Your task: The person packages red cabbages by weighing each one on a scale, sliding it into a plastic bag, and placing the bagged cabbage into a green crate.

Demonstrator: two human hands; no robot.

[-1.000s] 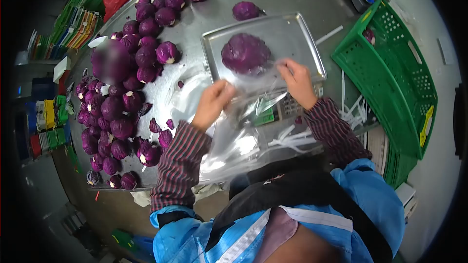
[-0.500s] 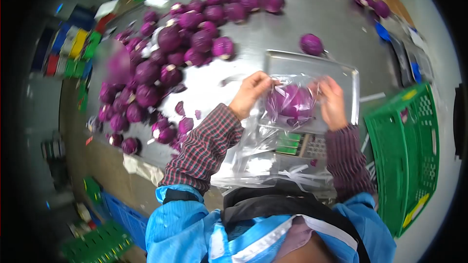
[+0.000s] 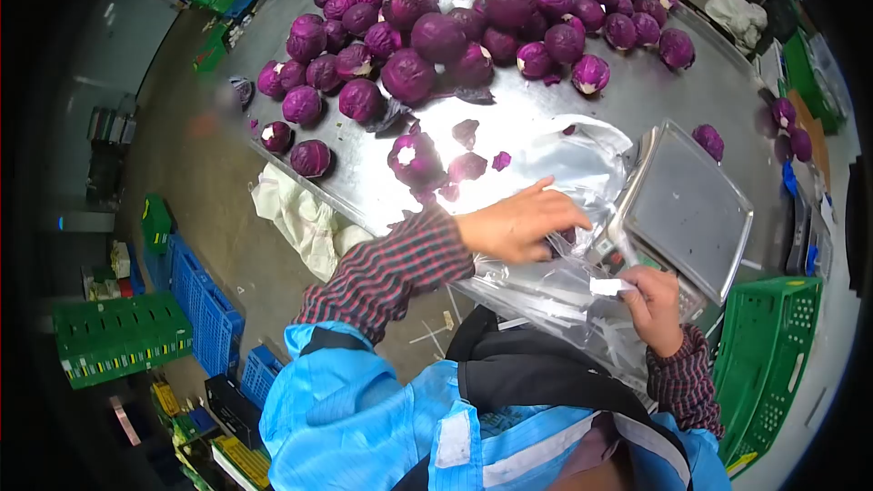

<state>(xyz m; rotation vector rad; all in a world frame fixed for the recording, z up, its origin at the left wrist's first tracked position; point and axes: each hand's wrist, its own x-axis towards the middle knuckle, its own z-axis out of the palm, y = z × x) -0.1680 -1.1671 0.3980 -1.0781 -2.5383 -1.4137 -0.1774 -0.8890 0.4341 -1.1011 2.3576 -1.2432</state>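
Observation:
My left hand (image 3: 527,223) is curled palm down over a clear plastic bag (image 3: 546,282) at the table's front edge. A bit of dark purple cabbage shows under its fingertips; most of what lies there is hidden. To the right, my right hand (image 3: 653,305) pinches a small white strip (image 3: 607,286), which could be tape or a label, beside the plastic. Just beyond both hands stands a scale with a bare metal tray (image 3: 691,209). More clear plastic (image 3: 591,150) lies on the metal table, left of the scale.
Many red cabbages (image 3: 436,36) are heaped across the far side of the metal table (image 3: 341,191), with loose leaves (image 3: 468,166) nearer. One cabbage (image 3: 707,142) sits behind the scale. A green crate (image 3: 764,364) stands at right; blue crates (image 3: 202,309) are on the floor at left.
The bagged cabbage held between both hands over the scale tray has left the tray. Both hands came down towards my body, and the right now pinches a white strip. My view turned left.

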